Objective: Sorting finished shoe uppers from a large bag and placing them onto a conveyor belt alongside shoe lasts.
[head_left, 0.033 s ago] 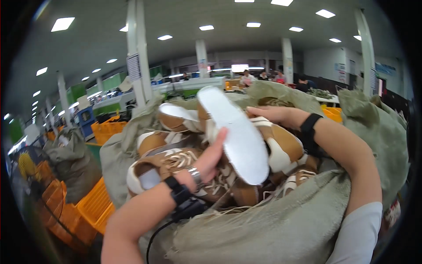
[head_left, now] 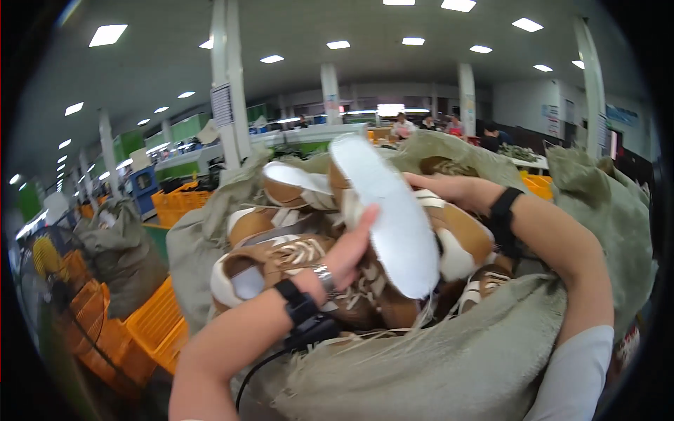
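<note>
My left hand (head_left: pixel 354 245) is closed on a sneaker turned on its side, its flat white sole (head_left: pixel 393 217) facing me and my thumb over the sole's edge. Behind that sole my right hand (head_left: pixel 446 188) rests on a second tan-and-white sneaker (head_left: pixel 463 238), closed on its upper; the sole partly hides these fingertips. Several more sneakers lie heaped around my hands, among them a brown one (head_left: pixel 281 261) with cream laces to the left. The heap sits in the open mouth of a large grey-green woven sack (head_left: pixel 435 358).
Another filled sack (head_left: pixel 597 217) stands to the right, and a grey sack (head_left: pixel 116 252) at the left. Orange plastic crates (head_left: pixel 160 319) are stacked beside my left arm. A black cable (head_left: pixel 253 375) runs from my left wrist. People (head_left: pixel 403 128) are at tables farther off, among white columns (head_left: pixel 228 84).
The whole scene sits slightly farther right in the picture. Both hands keep their hold, and the sneakers stay almost as they were.
</note>
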Available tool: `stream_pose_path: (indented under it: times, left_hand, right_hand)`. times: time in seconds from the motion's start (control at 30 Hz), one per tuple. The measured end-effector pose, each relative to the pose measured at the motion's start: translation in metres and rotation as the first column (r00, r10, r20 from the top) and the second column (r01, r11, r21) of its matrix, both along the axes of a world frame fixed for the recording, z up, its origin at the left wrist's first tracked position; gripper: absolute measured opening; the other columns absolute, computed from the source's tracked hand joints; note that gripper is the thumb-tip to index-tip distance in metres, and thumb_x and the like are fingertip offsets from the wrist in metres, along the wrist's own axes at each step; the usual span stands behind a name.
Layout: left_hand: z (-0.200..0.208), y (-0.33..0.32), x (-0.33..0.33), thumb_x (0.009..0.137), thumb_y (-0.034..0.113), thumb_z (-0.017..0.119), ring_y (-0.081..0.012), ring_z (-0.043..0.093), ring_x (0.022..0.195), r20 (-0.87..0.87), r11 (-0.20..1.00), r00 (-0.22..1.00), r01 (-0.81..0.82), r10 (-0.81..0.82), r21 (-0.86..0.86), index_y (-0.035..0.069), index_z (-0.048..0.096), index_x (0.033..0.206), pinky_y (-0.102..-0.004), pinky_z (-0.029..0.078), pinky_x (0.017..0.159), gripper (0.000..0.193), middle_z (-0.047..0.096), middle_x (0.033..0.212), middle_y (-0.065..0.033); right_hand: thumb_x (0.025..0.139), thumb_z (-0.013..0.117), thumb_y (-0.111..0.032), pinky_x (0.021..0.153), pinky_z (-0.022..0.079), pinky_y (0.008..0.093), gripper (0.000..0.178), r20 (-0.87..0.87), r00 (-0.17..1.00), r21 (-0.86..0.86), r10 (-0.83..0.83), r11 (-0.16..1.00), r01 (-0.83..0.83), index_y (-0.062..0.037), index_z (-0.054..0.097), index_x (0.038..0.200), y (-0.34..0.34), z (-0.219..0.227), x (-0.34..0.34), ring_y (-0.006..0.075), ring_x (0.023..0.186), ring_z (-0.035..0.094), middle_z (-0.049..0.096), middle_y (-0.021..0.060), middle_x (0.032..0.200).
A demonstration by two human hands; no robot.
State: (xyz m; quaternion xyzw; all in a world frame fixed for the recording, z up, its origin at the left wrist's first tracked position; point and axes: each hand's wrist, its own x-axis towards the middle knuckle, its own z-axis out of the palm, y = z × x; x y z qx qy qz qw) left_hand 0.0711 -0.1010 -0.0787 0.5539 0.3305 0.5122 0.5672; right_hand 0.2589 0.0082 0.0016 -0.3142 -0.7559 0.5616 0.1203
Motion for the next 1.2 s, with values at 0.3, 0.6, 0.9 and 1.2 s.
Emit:
stream_pose_path:
  times: [0.3,0.6,0.9,1.2]
  left_hand:
    - [0.018,-0.005,-0.009,0.071,0.075,0.040,-0.0253,0.051,0.105,-0.412,0.988,0.897,-0.141,0.157,0.070,-0.001,0.049,0.118,-0.0357,0.043,0.085,0.090,0.055,0.111,-0.0174]
    - [0.104,0.001,-0.124,0.050,0.083,0.050,-0.0376,0.035,0.121,-0.738,0.773,-0.278,0.026,0.615,0.634,-0.006,0.032,0.127,-0.0406,0.029,0.100,0.119,0.035,0.128,-0.0285]
    - [0.086,0.062,-0.203,0.068,0.057,0.058,-0.0263,0.059,0.088,-0.898,0.964,-0.432,-0.195,0.080,0.180,0.002,0.064,0.089,-0.0360,0.046,0.073,0.059,0.063,0.090,-0.0137]
    - [0.070,0.002,-0.214,0.066,0.041,0.070,-0.0191,0.055,0.080,-0.735,0.721,0.177,-0.438,0.654,0.536,-0.003,0.041,0.116,-0.0295,0.045,0.070,0.072,0.057,0.087,-0.0121]
  right_hand:
    - [0.076,0.059,-0.050,0.090,0.041,0.0343,0.098,-0.059,0.973,0.135,-0.222,0.964,0.228,-0.0051,-0.002,0.139,-0.065,0.004,0.018,0.0239,0.117,0.041,0.026,0.0173,0.138]
    - [0.071,0.065,-0.046,0.093,0.038,0.0354,0.105,-0.004,0.928,0.234,-0.373,0.902,0.363,-0.0041,-0.004,0.139,-0.087,0.002,0.006,0.0273,0.120,0.037,0.020,0.0204,0.139]
    - [0.074,0.064,-0.043,0.093,0.038,0.0351,0.101,-0.027,0.932,0.171,-0.361,0.917,0.360,-0.0036,-0.002,0.139,-0.083,0.000,0.015,0.0272,0.119,0.038,0.022,0.0213,0.138]
    - [0.074,0.065,-0.040,0.088,0.043,0.0358,0.100,-0.107,0.939,0.131,-0.328,0.931,0.340,-0.0038,-0.002,0.139,-0.073,-0.005,0.016,0.0257,0.116,0.042,0.026,0.0209,0.136]
